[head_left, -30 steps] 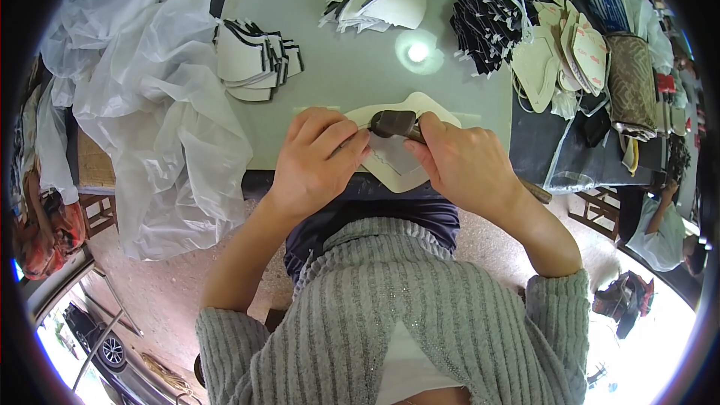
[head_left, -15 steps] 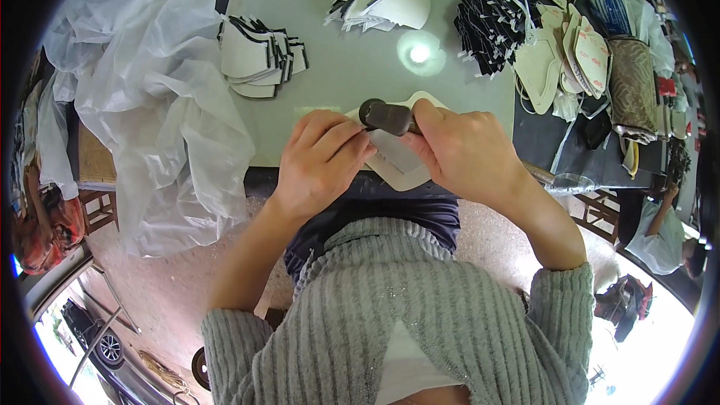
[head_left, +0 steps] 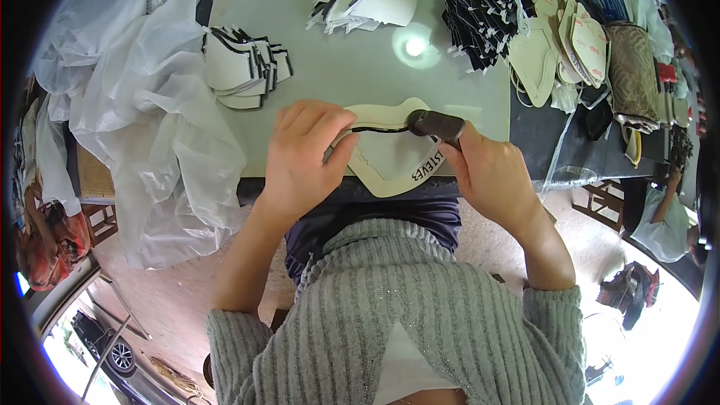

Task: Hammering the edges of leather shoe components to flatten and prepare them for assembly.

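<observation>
A cream, shield-shaped template (head_left: 385, 184) with dark lettering on its border lies near the table's front edge. Within its outline sits a grey-white panel (head_left: 386, 154), with a thin black strip (head_left: 379, 130) along its far edge. My left hand (head_left: 304, 146) is bent over the left end of the panel, thumb and fingertips to either side of the strip. A dark hammer (head_left: 439, 125) is gripped in my right hand (head_left: 491, 169). Its head rests at, or just over, the strip's right end; contact cannot be made out.
White panels with black edging lie in two piles, one at the left (head_left: 238, 75) and one at the back (head_left: 382, 0). Black pieces (head_left: 480, 22) are heaped at back right, beside cream shield-shaped pieces (head_left: 534, 67). Crumpled clear plastic sheeting (head_left: 165, 127) hangs over the table's left side.
The hammer head has moved right along the strip, and my right hand has shifted right with it. My left hand has moved left, uncovering more of the template and its lettering.
</observation>
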{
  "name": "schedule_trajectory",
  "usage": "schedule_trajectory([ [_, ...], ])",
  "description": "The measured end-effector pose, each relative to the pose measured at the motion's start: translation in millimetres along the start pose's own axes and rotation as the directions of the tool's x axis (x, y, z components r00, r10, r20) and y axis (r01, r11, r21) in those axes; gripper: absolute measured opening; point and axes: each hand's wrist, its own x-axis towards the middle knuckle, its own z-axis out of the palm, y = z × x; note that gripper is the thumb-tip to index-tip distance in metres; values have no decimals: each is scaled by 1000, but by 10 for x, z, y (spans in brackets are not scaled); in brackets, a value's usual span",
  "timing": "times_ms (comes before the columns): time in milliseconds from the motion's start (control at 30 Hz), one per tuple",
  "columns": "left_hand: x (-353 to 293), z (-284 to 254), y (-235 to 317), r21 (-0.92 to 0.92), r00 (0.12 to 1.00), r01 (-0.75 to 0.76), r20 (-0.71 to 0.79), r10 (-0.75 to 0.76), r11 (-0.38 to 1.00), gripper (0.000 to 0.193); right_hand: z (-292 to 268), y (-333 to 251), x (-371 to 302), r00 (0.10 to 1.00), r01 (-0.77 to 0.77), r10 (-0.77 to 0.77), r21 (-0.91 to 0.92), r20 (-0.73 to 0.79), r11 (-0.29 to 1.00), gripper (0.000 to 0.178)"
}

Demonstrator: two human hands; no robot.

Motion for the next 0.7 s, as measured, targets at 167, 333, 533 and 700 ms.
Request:
schedule_trajectory([
  [167, 55, 98, -3, 90, 996, -72, -48, 77, 993, 19, 0, -31, -42, 1000, -22, 22, -3, -6, 1000, 31],
  [333, 36, 174, 28, 65, 995, -6, -95, 12, 998, 18, -8, -41, -50, 1000, -25, 25, -1, 8, 1000, 30],
  [533, 28, 205, 43, 36, 989, 71, -132, -66, 997, 17, 42, -33, -68, 999, -8, 8, 8, -43, 1000, 31],
  [700, -84, 110, 61, -169, 967, 227, -78, -242, 959, 28, 11, 34, -72, 999, -1, 4, 79, -41, 997, 29],
])
